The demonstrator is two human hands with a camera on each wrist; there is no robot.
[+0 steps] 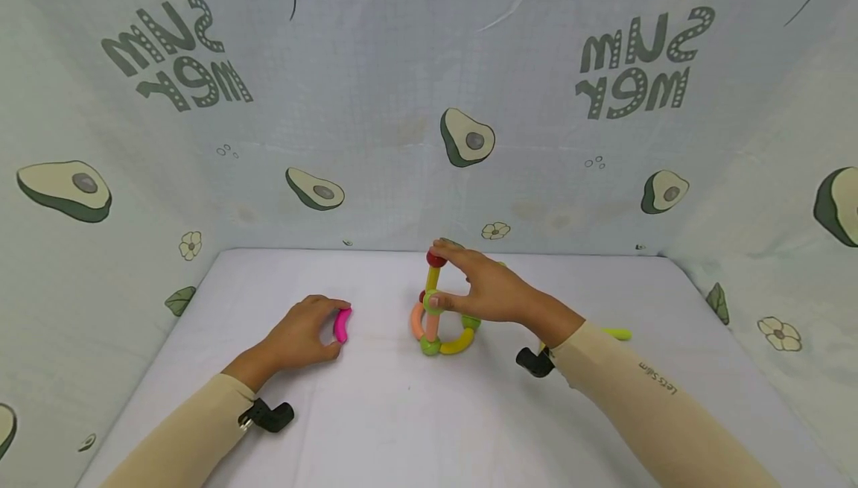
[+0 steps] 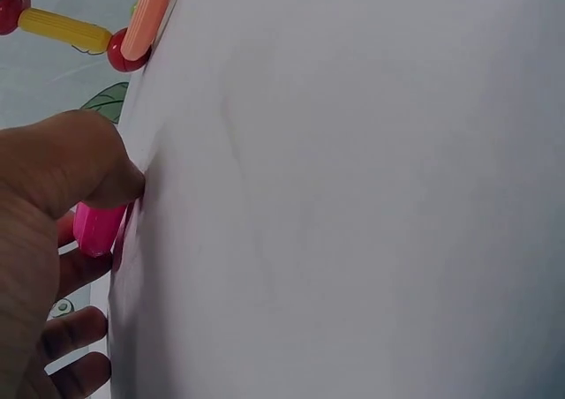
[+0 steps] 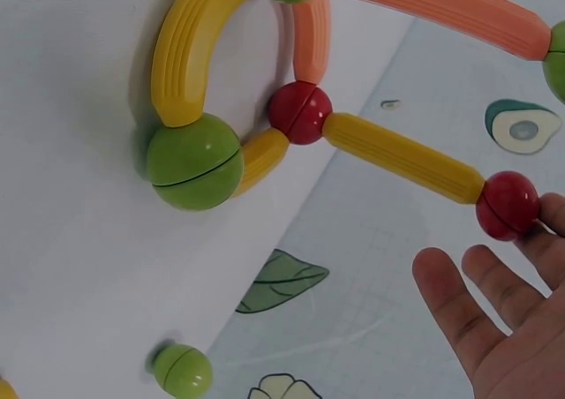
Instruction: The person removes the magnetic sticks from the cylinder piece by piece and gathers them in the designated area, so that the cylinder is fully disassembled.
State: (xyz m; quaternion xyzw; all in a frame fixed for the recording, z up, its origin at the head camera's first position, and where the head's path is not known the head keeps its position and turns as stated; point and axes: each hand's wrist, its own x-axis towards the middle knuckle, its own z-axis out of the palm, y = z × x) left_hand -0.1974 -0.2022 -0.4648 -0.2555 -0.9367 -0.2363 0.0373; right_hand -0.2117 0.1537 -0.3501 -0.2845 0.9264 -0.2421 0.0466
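In the head view my left hand is at a bright pink curved stick on the table, index fingertip at its far end and thumb by its near end. The left wrist view has the pink stick partly hidden behind the thumb. My right hand touches a structure of toy balls and sticks, its fingers mostly straight. One finger rests against the red ball topping a yellow stick; the thumb is at a green ball on a salmon stick. Both sticks rise from a ring with a yellow curved stick.
A lime-green stick lies right of the structure, partly behind the right forearm. A loose green ball sits beyond the ring. Cloth with printed avocados hangs behind and beside the white table.
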